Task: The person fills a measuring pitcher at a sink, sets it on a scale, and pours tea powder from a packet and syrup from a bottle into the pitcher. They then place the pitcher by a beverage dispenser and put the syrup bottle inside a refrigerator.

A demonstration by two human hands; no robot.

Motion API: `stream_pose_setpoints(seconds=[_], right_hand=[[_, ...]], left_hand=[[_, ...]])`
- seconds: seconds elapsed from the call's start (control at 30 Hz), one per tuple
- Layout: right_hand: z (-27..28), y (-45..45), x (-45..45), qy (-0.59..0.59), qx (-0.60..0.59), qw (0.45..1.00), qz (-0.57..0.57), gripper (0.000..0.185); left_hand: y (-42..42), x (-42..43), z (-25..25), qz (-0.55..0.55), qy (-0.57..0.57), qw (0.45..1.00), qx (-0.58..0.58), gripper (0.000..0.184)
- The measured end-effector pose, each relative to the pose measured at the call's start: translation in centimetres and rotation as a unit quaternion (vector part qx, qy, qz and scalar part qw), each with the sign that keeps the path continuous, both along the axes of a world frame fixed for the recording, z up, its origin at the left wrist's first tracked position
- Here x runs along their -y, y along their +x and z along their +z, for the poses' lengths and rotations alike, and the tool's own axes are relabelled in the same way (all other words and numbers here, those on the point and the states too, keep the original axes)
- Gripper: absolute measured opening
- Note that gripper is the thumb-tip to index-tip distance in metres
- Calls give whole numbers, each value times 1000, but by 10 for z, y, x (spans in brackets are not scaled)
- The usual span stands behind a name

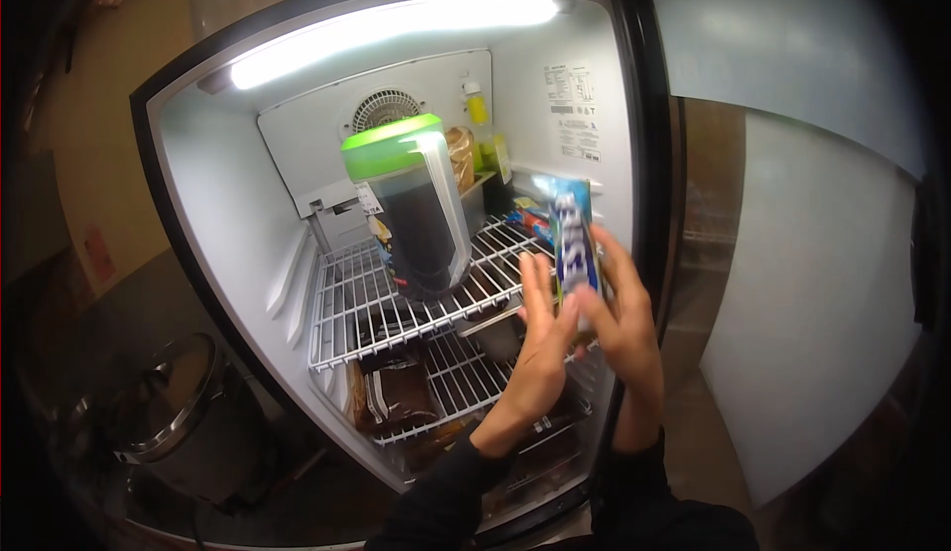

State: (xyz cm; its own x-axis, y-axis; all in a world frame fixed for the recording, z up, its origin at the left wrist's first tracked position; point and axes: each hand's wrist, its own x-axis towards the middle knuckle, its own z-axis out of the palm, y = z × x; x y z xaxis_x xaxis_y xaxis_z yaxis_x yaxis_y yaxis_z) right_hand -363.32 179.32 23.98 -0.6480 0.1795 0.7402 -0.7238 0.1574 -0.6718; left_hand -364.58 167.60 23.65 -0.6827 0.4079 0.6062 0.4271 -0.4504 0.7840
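Note:
In front of the open fridge, my right hand (630,325) is closed on an upright blue, white and green packet (572,239) with large white lettering, blurred by motion. My left hand (541,345) is just left of the packet's lower end, its fingers stretched upward. Whether its thumb touches the packet, I cannot tell. A clear pitcher (421,219) of dark liquid with a bright green lid stands on the upper wire shelf (347,325), left of my hands. Behind the packet lie small red and blue packets (530,222).
A bottle with yellow contents (477,105) and a brown bag (460,155) stand at the back. Dark brown bags (398,392) lie on the lower shelf (466,392). The open fridge door (792,274) is at right, a metal cooker-like pot (178,402) at left.

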Motion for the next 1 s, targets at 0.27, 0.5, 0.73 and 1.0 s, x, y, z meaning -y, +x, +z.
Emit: stream_pose_setpoints(seconds=[0.27,0.5,0.73,1.0], right_hand=[[12,-148,12,228,56,941,-243,43],[14,23,73,145,-127,869,-455,32],[-67,321,40,79,-493,358,-789,33],[-106,365,4,-272,-110,860,-417,55]], left_hand=[[61,89,-56,-97,-30,995,16,84],[113,242,-140,-99,-61,985,126,82],[159,345,-231,-37,-5,952,304,70],[191,353,-247,-103,-94,949,281,64]])
